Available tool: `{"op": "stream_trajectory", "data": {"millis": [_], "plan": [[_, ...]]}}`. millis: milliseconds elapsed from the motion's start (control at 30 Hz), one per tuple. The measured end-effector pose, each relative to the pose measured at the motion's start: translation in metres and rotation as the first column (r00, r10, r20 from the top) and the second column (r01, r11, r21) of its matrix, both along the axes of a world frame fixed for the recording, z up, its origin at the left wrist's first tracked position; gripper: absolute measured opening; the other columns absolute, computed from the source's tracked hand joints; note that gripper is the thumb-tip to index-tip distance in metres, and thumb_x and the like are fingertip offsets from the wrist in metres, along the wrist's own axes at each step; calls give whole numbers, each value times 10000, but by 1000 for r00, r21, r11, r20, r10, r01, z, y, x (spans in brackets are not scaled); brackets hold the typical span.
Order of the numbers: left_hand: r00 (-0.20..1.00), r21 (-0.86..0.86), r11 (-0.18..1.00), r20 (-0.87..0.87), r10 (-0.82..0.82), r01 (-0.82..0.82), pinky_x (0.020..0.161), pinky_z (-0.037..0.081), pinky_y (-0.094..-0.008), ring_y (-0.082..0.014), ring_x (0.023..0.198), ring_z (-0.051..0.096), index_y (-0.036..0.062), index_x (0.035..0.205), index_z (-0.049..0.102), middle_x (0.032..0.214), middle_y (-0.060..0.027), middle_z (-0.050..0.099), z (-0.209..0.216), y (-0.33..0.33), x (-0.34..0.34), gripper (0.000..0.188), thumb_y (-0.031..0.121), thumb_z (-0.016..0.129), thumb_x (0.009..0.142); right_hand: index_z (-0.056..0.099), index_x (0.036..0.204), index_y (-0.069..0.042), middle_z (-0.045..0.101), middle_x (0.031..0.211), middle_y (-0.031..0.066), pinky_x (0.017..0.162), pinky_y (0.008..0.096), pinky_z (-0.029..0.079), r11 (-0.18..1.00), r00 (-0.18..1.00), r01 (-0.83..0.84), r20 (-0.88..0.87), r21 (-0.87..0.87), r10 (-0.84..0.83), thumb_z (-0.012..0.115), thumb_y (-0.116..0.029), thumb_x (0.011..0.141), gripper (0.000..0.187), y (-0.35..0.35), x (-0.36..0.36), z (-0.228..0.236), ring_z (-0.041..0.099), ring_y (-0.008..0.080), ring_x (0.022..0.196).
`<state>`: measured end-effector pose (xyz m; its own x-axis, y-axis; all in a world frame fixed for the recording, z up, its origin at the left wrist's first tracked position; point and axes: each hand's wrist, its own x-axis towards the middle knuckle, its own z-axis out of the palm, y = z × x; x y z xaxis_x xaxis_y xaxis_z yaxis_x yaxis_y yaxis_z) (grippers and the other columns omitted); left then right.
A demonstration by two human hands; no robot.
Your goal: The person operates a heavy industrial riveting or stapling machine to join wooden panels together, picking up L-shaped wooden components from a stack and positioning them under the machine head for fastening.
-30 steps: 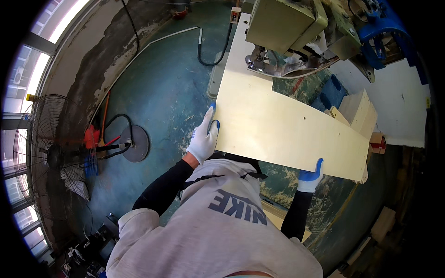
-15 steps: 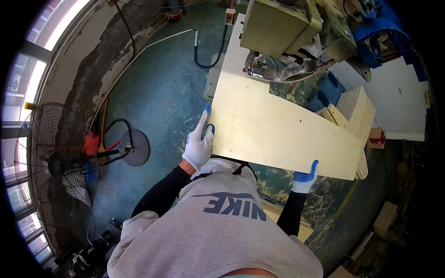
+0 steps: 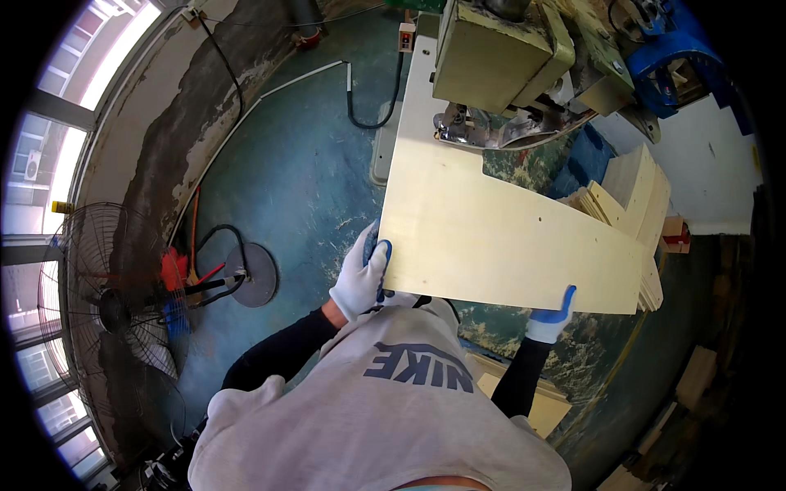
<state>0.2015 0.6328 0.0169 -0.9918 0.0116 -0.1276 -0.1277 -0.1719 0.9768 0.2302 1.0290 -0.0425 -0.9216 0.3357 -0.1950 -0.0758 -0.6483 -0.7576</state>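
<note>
A pale plywood board [image 3: 499,233], wide at my end with a stepped notch on its right side, reaches away under the head of a green machine [image 3: 491,61]. My left hand [image 3: 357,277], in a white glove with blue coating, grips the board's left edge near its near corner. Its thumb lies along that edge, and the other fingers are partly hidden. My right hand [image 3: 553,316], gloved alike, holds the near edge toward the right. The right thumb rests on top while its fingers are out of sight beneath. The machine's metal foot [image 3: 460,127] sits over the board beside the notch.
Stacked boards [image 3: 634,192] stand right of the machine, and more lie low [image 3: 544,409] by my right arm. A blue machine part [image 3: 679,61] is at the far right. On the left stand a caged fan [image 3: 115,307] and its round base [image 3: 252,275].
My left hand has slid nearer to me along the board's edge, its outstretched index finger now drawn in. The right hand keeps its hold. The whole view has shifted slightly.
</note>
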Motion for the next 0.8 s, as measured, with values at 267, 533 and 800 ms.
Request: {"op": "stream_trajectory", "data": {"millis": [267,533,800], "plan": [[985,-88,988,106,133,-124,970,427,-248,-113,1105,543,-56,1378,439,1231,-83,596,-10,-106,8,395,131,479,1033,502,1372,-25,600,1308,106,993,384,499,997,988,70,135,-8,-69,510,-311,1043,435,-100,-4,-13,598,224,1178],[987,-191,968,-50,156,-162,1019,411,-269,-121,1142,547,-87,1334,511,1237,-81,616,-17,-172,-32,380,150,489,1038,554,1291,-19,650,1212,85,905,330,531,993,991,18,133,-116,-3,496,-317,1050,387,-156,-50,-12,639,179,1092],[981,-224,956,-93,172,-189,1010,416,-265,-135,1148,560,-99,1344,518,1250,-90,622,-30,-198,-62,396,136,502,1026,578,1271,-46,665,1190,69,894,325,533,988,991,49,128,-144,-31,517,-310,1041,355,-175,-55,-9,652,179,1071]]}}
